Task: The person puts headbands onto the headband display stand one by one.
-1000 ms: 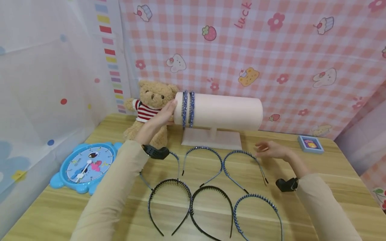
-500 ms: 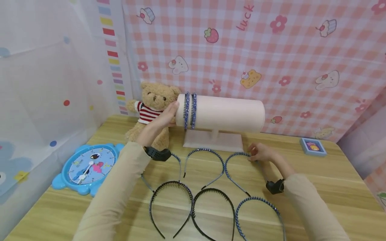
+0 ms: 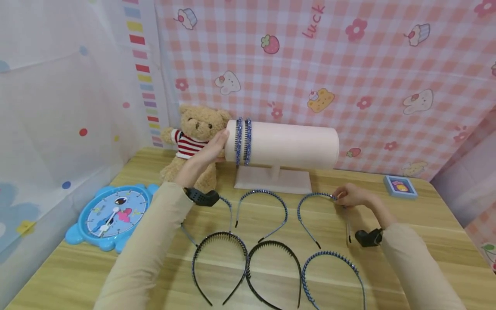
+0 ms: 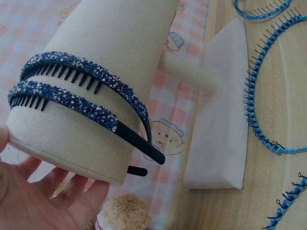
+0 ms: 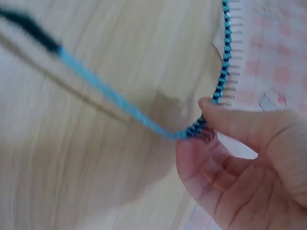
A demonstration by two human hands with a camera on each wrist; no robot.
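Right hand pinches a blue headband, seemingly part-raised off the tabletop, right of the display roll's base. Left hand, fingers extended, touches the roll's end. I'd call this pick-up; next move needs a clean lift.
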